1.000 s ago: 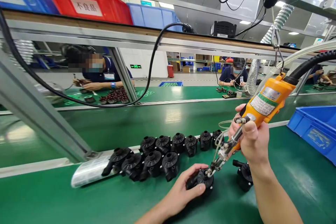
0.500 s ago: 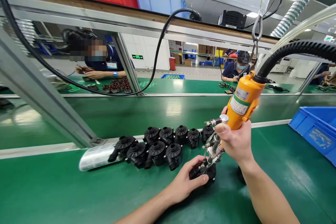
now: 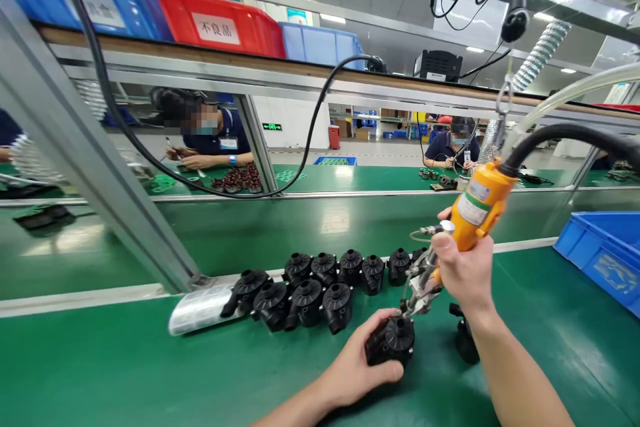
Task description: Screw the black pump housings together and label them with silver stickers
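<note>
Twelve black housings [image 3: 399,341], one screwdriver [image 3: 479,205]

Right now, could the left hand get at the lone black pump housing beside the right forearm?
Probably not easily: the left hand is around another pump housing, and the right forearm partly covers the lone black pump housing.

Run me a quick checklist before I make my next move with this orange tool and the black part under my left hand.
1. Left hand steadying the black part: ok, fingers and thumb are around its sides.
2. Right hand gripping the orange tool: ok, wrapped around its body.
3. Tool tip seated: cannot tell, it is at the part's far edge but contact is too small to make out.
4. Grouped black parts apart from the held one: ok, a gap shows.
5. Single black part on the right free of your forearm: cannot tell, the arm partly hides it.
</note>
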A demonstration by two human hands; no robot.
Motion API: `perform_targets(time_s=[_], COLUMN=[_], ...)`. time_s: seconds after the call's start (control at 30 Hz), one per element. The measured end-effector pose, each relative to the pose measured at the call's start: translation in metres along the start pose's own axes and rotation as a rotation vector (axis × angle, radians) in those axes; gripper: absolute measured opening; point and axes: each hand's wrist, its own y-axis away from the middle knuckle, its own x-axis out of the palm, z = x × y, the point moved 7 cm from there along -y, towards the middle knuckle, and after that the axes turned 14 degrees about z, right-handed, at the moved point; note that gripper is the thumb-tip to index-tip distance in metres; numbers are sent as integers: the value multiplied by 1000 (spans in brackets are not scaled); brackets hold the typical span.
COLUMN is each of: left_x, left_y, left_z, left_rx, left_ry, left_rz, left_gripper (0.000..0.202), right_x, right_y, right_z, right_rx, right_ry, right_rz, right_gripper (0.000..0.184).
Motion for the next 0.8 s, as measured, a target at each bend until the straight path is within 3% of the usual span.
perform_targets(time_s=[0.17, 0.27, 0.43, 0.57, 0.8], left_x=[11, 14, 12, 13, 16], left_y=[1, -1, -3, -5, -6], left_z=[0, 0, 0, 0, -10], left_rx=[-40, -44, -4, 13, 20], left_ry=[-47, -43, -113, -129, -186], left_rz=[37, 17, -25, 20, 51], left_gripper=[76, 78, 76, 71, 55], right_x=[-47, -54, -12, 19, 26], right_y=[20, 30, 32, 25, 22], right_z=[32, 41, 33, 22, 19], right_rx=[-10, 32, 17, -21, -7], right_ry=[-46, -125, -314, -303, -274], right_rz=[-36, -3, 60, 81, 120], right_gripper=[59, 75, 69, 68, 70])
